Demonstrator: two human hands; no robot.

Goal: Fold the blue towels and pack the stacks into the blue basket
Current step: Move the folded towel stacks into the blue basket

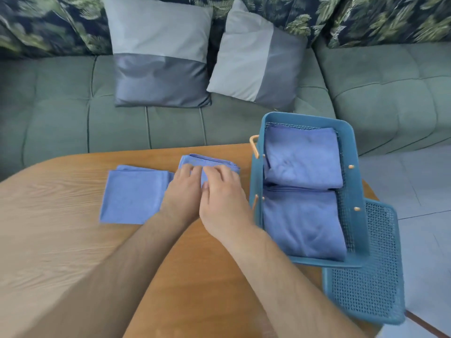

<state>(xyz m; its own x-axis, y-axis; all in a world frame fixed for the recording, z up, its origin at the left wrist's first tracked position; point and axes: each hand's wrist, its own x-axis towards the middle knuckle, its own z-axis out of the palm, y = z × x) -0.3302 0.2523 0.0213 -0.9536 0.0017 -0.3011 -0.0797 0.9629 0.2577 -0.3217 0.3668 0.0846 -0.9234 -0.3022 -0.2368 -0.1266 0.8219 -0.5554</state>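
Inside blue basket, two folded towel stacks

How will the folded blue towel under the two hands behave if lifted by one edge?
Probably floppy: the folded towel is soft, layered cloth, so its layers may fall open. Thin fabric, so likely light. On the smooth wooden table it would likely slide rather than roll.

Open over bare table left and toward near edge. Blocked right by basket wall, just beside right hand. Inside, filled end to end by two stacks. Flat towel lying left.
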